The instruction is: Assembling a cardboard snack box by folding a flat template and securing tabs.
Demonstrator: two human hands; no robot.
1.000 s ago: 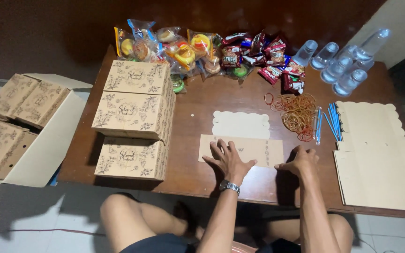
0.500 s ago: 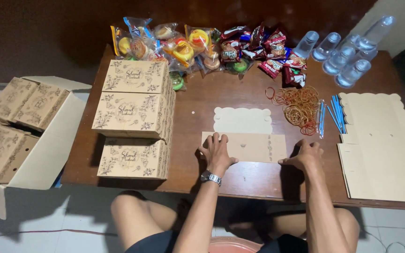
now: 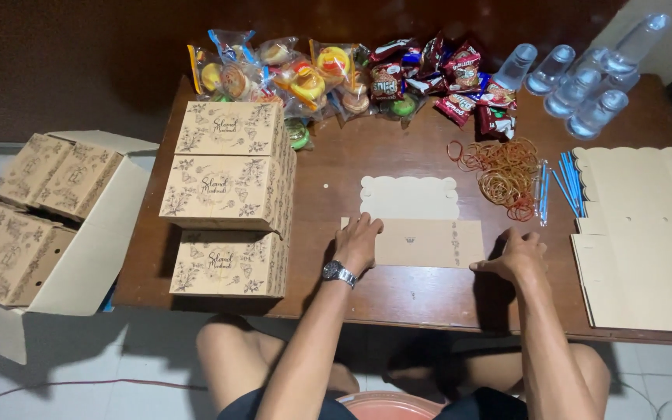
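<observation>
While both hands press flat on it, the unfolded box blank (image 3: pixel 428 243) lies on the wooden table (image 3: pixel 398 292) directly in front of the person. The left hand (image 3: pixel 358 243) rests with spread fingers on the blank's left end; the right hand (image 3: pixel 516 257) bears down with bent fingers on its right end. Neither hand is closed around anything: each is open and pressing rather than gripping. The blank's scalloped flap (image 3: pixel 409 197) points away from the person.

The work appears to be at the creasing stage, with the blank not yet raised into a box. The next move probably calls for lifting the side panels along their fold lines while one hand pins the base.

Room is limited sideways. To the left, three finished boxes (image 3: pixel 227 194) stand just beside the left hand. To the right, a stack of flat blanks (image 3: pixel 643 241) lies near, with rubber bands (image 3: pixel 503 173) and blue straws (image 3: pixel 561 183) between. The table's near edge runs close under both wrists. Snack packets (image 3: pixel 336 74) and water cups (image 3: pixel 577 78) line the far edge, well apart.
</observation>
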